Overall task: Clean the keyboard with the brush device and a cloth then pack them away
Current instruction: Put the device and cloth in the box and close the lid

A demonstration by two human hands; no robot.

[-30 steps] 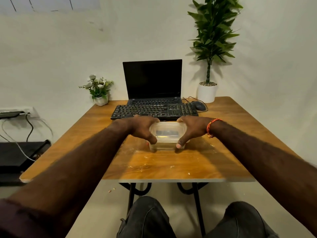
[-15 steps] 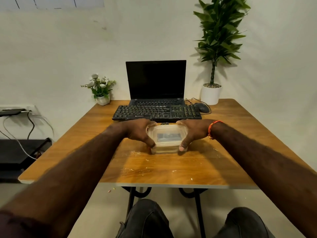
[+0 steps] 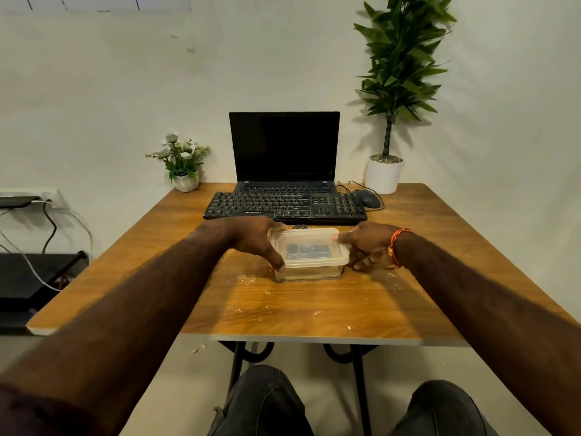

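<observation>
On the wooden table [image 3: 314,313], a small flower pot [image 3: 185,180] stands at the far left. The left hand [image 3: 251,243] grips the left end of a clear lidded box [image 3: 309,254], thumb curled down its near corner. Behind the box lie the keyboard [image 3: 284,205] and laptop [image 3: 284,149]. The right hand [image 3: 366,247] pinches the lid's right edge. A tall plant [image 3: 399,73] stands far right.

Keyboard [image 3: 284,205] blocks behind box [image 3: 309,254]; front tbl bare.

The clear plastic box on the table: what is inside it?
Through the lid of the clear plastic box a dark, flat object shows; what it is, or anything beneath, cannot be told.
</observation>
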